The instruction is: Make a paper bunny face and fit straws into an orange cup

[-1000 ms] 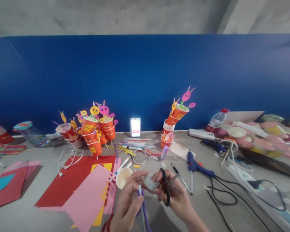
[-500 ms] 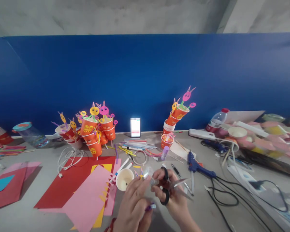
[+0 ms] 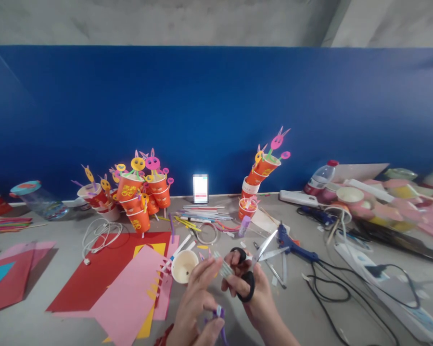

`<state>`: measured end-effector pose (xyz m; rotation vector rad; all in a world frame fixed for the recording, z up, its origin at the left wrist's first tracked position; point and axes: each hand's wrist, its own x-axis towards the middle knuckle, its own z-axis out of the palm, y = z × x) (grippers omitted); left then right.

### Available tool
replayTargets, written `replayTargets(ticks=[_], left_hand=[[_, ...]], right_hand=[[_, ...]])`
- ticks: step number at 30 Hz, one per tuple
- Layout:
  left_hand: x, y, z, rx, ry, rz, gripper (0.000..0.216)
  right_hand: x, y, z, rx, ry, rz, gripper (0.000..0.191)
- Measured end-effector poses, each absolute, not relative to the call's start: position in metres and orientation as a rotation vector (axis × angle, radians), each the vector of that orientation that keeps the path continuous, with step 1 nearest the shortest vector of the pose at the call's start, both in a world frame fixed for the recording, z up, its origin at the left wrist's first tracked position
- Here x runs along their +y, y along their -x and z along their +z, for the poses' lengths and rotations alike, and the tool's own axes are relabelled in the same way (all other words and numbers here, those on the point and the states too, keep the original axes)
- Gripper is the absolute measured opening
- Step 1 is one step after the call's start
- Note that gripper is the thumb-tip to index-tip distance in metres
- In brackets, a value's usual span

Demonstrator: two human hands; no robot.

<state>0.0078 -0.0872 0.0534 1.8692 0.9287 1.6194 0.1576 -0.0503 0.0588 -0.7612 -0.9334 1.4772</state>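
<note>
My right hand (image 3: 254, 293) grips black-handled scissors (image 3: 250, 269), whose blades stand apart and point up to the right. My left hand (image 3: 198, 302) pinches a purple straw (image 3: 222, 324) low down, and its fingertips touch a small pale striped piece (image 3: 223, 266) held between both hands. Just left of the hands, a white paper cup (image 3: 183, 266) lies on the grey table (image 3: 50, 327), beside pink paper (image 3: 130, 293) with a fringed edge.
Red (image 3: 104, 269), yellow and pink sheets lie at left. Orange cups with bunny toppers (image 3: 137, 194) stand at the back, a second stack (image 3: 261, 173) at centre. A blue glue gun (image 3: 292, 245), cables, a power strip (image 3: 382, 283), a bottle (image 3: 319, 180) and a phone (image 3: 200, 188) are nearby.
The scissors' blades have spread apart and swung upward. The clear tape roll held between the hands a second ago is gone from view; a small striped piece is there instead. My left hand sank lower.
</note>
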Motion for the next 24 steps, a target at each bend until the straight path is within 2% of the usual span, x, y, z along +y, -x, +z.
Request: replayTargets(ticks=[3, 5, 7, 12, 24], left_hand=[[-0.090, -0.011, 0.054, 0.954, -1.808, 1.655, 0.025], [-0.091, -0.008, 0.056, 0.964, -1.833, 1.604, 0.019], [-0.090, -0.003, 0.059, 1.001, -1.937, 1.513, 0.010], [-0.090, 0.003, 0.060, 1.110, -2.237, 1.446, 0.018], [-0.095, 0.005, 0.067, 1.231, -2.429, 1.505, 0.022]], right_hand=[[-0.050, -0.156, 0.058, -0.936, 0.758, 1.474, 0.041], [-0.051, -0.156, 0.058, -0.987, 0.776, 1.402, 0.036], [-0.052, -0.156, 0.060, -1.078, 0.808, 1.255, 0.030], [-0.056, -0.154, 0.061, -1.244, 0.797, 0.923, 0.020], [-0.049, -0.155, 0.061, -1.267, 0.797, 0.774, 0.022]])
